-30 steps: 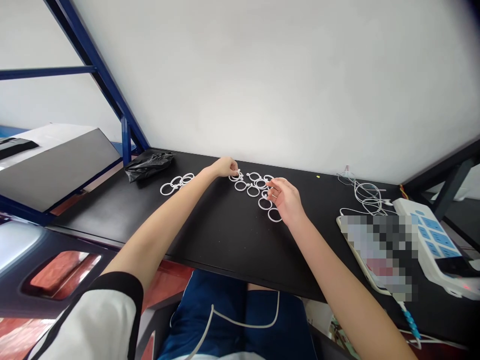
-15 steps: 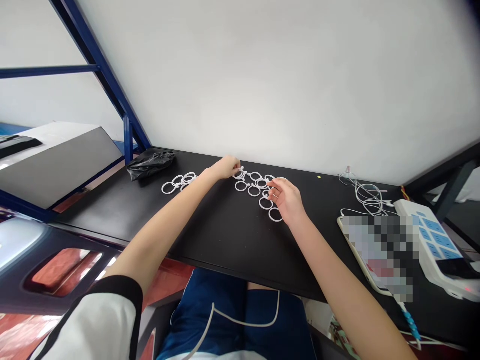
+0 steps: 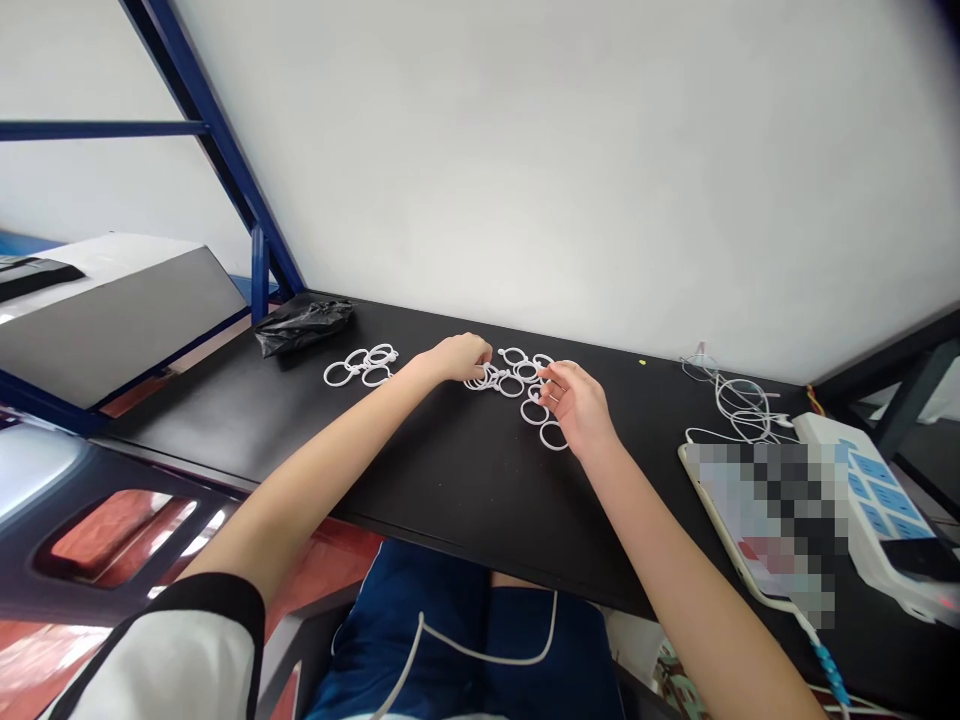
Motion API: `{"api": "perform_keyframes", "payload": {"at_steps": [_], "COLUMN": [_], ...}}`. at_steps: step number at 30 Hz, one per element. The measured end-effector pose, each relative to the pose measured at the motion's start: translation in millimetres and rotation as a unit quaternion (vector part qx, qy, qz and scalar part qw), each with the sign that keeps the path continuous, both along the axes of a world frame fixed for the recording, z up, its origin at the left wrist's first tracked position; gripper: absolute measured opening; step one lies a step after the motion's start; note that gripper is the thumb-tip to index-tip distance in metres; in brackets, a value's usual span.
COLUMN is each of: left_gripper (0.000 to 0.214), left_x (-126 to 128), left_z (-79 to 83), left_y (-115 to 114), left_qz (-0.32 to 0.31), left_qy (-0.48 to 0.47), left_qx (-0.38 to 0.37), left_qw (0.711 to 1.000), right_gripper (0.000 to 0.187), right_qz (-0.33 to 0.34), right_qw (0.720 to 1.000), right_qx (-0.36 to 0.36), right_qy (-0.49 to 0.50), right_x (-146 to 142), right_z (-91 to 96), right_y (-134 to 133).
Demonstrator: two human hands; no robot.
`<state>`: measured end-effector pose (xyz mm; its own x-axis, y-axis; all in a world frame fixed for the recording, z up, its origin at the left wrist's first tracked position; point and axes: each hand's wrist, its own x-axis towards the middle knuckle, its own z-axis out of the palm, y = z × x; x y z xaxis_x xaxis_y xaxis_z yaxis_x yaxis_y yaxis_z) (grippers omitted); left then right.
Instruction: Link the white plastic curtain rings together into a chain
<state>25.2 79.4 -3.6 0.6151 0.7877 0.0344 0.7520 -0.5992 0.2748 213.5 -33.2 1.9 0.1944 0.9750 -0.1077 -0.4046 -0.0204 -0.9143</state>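
Observation:
My left hand (image 3: 461,357) has its thumb and fingers closed on a bunch of thin white plastic rings (image 3: 475,384) with small knobs, low over the black desk. Part of the bunch is hidden under the fingers. My right hand (image 3: 579,402) hovers beside another loose group of white rings (image 3: 533,411), its fingers loosely curled and apart, with nothing visible in them. Its fingertips cover some of the rings, and whether they touch cannot be made out. A separate cluster of white rings (image 3: 337,375) lies to the left, beyond my left forearm.
A crumpled black plastic bag (image 3: 304,328) lies at the desk's back left. On the right are a phone (image 3: 697,490) with a cable, coiled white earphones (image 3: 742,405) and a white power strip (image 3: 862,540). Blue metal bars (image 3: 225,150) rise at the left; a white wall (image 3: 525,180) stands behind.
My left hand has come slightly nearer and to the right, bringing its rings against the loose ones. The right hand stays almost in place. The view has shifted a little.

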Motion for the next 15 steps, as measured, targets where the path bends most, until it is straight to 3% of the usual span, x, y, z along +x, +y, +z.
{"api": "perform_keyframes", "payload": {"at_steps": [5, 10, 15], "left_gripper": [0.024, 0.026, 0.023], "left_x": [-3, 2, 22], "left_z": [5.1, 16.2, 6.8], "left_y": [-4, -15, -22], "left_qz": [-0.009, -0.04, -0.025], "left_qy": [-0.024, -0.056, -0.06], "left_qx": [-0.019, -0.083, -0.051], "left_qw": [0.999, 0.994, 0.997], "right_gripper": [0.019, 0.018, 0.018], "right_qz": [0.0, -0.011, -0.017], "right_qw": [1.0, 1.0, 1.0], "right_qx": [0.005, 0.01, 0.011], "right_qy": [-0.007, -0.002, -0.003], "right_x": [0, 2, 3], "right_z": [0.2, -1.2, -1.5], "right_y": [0, 2, 3]}}
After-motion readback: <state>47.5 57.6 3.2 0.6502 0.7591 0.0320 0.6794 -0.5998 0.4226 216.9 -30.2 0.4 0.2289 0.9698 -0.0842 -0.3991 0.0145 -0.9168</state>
